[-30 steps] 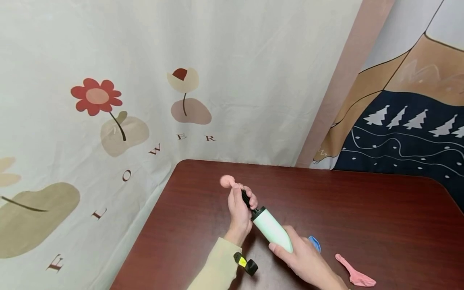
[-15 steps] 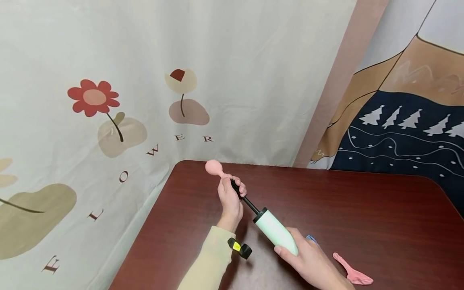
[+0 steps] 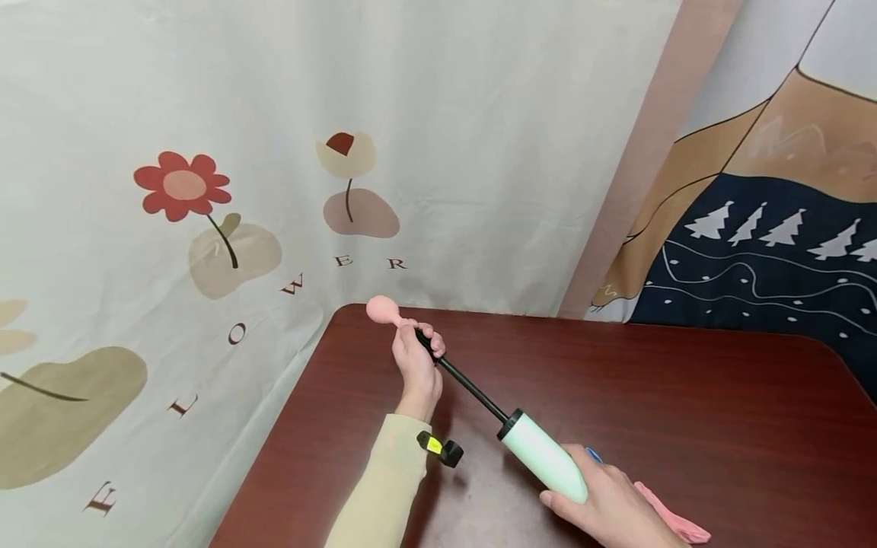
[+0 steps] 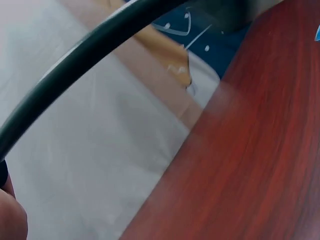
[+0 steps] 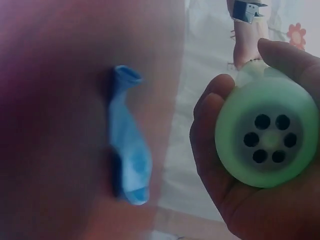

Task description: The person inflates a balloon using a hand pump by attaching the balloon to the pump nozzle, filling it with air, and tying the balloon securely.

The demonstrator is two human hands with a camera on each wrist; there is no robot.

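Note:
A balloon pump with a mint-green barrel (image 3: 541, 450) slants across the table, its black rod (image 3: 474, 390) drawn far out. My right hand (image 3: 610, 502) grips the barrel near its rounded end. That end, with several dark holes (image 5: 251, 139), faces the right wrist camera. At the other end my left hand (image 3: 414, 365) holds the pump's black nozzle part (image 3: 426, 342) and the neck of a pink balloon (image 3: 382, 310), which is slightly inflated and round. The dark curved bar (image 4: 75, 67) crosses the left wrist view, where only part of a finger (image 4: 11, 217) shows.
A limp blue balloon (image 5: 131, 150) lies on the brown table (image 3: 658, 396), mostly hidden behind my right hand in the head view. Beside that hand lies a flat pink balloon (image 3: 678, 525). Printed curtains (image 3: 479, 152) hang behind the table's far edge.
My hands have moved apart: the left up and leftward, the right down and rightward. The pump's rod has slid out of the barrel. The pink balloon on the nozzle looks rounder than at first.

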